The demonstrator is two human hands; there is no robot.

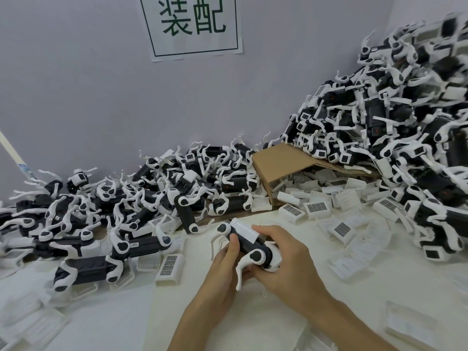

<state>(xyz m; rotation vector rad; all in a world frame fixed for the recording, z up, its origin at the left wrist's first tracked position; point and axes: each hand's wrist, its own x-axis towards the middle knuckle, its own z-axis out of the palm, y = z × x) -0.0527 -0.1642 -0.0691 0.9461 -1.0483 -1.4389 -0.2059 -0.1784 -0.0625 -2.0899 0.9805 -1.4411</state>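
Note:
A small black and white toy robot dog (250, 245) lies between both hands above the white table (121, 323), near the middle of the head view. My left hand (222, 272) grips it from below, with the thumb lying over its black body. My right hand (283, 254) wraps round its rear end, fingers curled over the white hip. A white cover piece (244, 229) sits on the dog's back. One white leg (240, 273) hangs down between my hands.
Several assembled dogs are heaped at the left (106, 216) and stacked high at the right (405, 117). A tipped cardboard box (281, 163) lies against the wall. Loose white grille covers (169, 268) and clear trays (410, 325) litter the table. A paper sign (192, 24) hangs on the wall.

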